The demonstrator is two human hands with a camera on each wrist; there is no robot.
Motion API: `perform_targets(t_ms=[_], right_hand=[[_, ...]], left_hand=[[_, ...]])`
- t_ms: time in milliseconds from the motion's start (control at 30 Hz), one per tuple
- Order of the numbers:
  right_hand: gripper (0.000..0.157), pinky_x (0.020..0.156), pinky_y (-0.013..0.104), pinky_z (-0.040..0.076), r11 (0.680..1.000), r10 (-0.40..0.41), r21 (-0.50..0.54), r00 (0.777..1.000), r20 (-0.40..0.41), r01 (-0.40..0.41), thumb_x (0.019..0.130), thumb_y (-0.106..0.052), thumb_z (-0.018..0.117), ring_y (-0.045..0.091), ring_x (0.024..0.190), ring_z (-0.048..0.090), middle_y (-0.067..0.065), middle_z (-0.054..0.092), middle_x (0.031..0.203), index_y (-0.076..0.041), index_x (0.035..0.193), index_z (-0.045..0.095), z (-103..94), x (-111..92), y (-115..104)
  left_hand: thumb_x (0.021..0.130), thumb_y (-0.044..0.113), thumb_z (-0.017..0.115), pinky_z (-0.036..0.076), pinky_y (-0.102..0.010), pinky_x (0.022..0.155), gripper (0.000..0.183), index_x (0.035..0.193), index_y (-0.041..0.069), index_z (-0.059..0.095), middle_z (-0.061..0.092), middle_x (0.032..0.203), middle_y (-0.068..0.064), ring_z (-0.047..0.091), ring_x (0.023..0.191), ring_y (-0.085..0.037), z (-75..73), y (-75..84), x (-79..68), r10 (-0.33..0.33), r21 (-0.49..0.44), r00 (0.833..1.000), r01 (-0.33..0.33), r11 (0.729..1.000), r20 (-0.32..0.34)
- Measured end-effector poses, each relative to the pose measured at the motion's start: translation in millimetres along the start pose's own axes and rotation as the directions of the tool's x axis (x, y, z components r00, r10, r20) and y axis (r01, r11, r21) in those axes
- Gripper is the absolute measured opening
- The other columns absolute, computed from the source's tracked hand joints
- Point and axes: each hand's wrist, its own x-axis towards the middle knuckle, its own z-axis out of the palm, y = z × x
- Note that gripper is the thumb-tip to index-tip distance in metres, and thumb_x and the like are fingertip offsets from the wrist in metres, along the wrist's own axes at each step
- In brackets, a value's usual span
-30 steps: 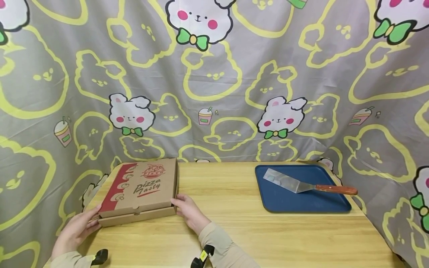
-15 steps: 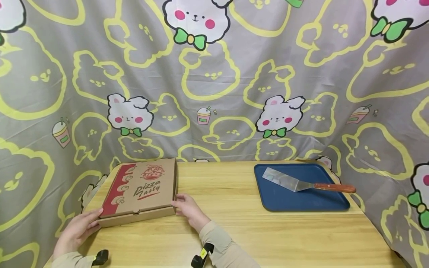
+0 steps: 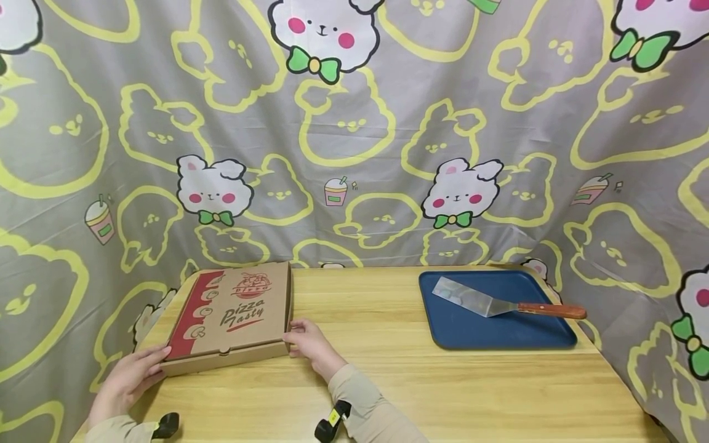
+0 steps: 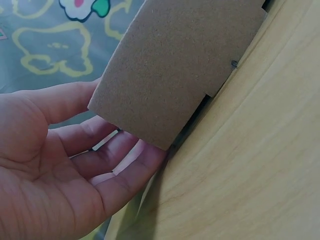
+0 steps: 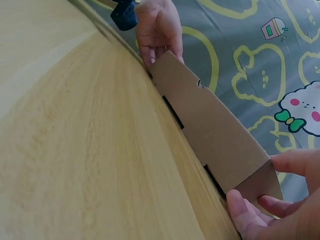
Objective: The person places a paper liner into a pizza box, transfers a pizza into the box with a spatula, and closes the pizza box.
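Note:
A brown cardboard pizza box with a red printed strip lies on the table at the left, its lid down. My left hand holds its front left corner. In the left wrist view, the thumb of that hand is at the top edge of the box, while the other fingers reach along the side and lower corner. My right hand grips the front right corner. In the right wrist view, fingertips of the right hand touch the top, side and lower corner of the box.
A blue tray stands at the right of the wooden table. Across it lies a metal spatula, its wooden handle reaching past the tray's right side. A patterned curtain hangs behind the table and along both sides.
The lid's front edge has come down, narrowing the gap above the front wall. Both hands stay at the front corners. The head view has shifted slightly.

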Motion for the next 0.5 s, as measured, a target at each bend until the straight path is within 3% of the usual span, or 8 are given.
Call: perform_targets(t_ms=[100, 300, 400, 500], right_hand=[[0.048, 0.070, 0.033, 0.059, 1.000, -0.007, -0.001, 1.000, -0.013, 0.007, 0.083, -0.006, 0.065, 0.016, 0.087, 0.061, 0.013, 0.060, 0.106, 0.006, 0.127, 0.052, 1.0, 1.0, -0.5], [0.046, 0.067, 0.031, 0.059, 1.000, -0.006, -0.016, 1.000, -0.019, 0.006, 0.082, -0.006, 0.066, 0.016, 0.087, 0.061, 0.011, 0.061, 0.104, 0.005, 0.125, 0.054, -0.3, 1.8, -2.2], [0.045, 0.070, 0.034, 0.059, 1.000, 0.006, -0.015, 1.000, 0.015, -0.006, 0.084, -0.008, 0.067, 0.019, 0.092, 0.062, 0.013, 0.062, 0.105, 0.004, 0.126, 0.053, -4.9, 1.4, -4.4], [0.048, 0.074, 0.036, 0.059, 1.000, 0.028, -0.012, 0.998, 0.048, -0.027, 0.085, -0.009, 0.067, 0.022, 0.094, 0.063, 0.014, 0.063, 0.106, 0.004, 0.128, 0.052, -12.2, 0.0, -6.5]], left_hand=[[0.095, 0.034, 0.063, 0.056, -0.023, 0.079, 0.061, 0.135, -0.009, 0.046, 0.060, 0.093, 0.018, 0.061, 0.082, 0.003, -0.4, 0.7, -0.4, 0.002, -0.017, 1.000, -0.002, 1.000, -0.005], [0.097, 0.034, 0.060, 0.056, -0.024, 0.080, 0.070, 0.142, -0.014, 0.035, 0.058, 0.098, 0.017, 0.058, 0.082, 0.005, 1.0, 6.8, -3.1, 0.008, 0.033, 1.000, -0.008, 0.999, 0.007], [0.097, 0.034, 0.060, 0.055, -0.021, 0.079, 0.052, 0.136, 0.002, 0.049, 0.059, 0.093, 0.021, 0.058, 0.083, 0.006, 2.2, 11.2, -5.5, 0.011, 0.020, 1.000, -0.011, 1.000, 0.010], [0.097, 0.035, 0.059, 0.053, -0.018, 0.078, 0.020, 0.115, 0.025, 0.059, 0.059, 0.089, 0.027, 0.059, 0.083, 0.008, 3.3, 15.9, -9.9, 0.028, -0.020, 1.000, -0.027, 0.999, 0.015]])
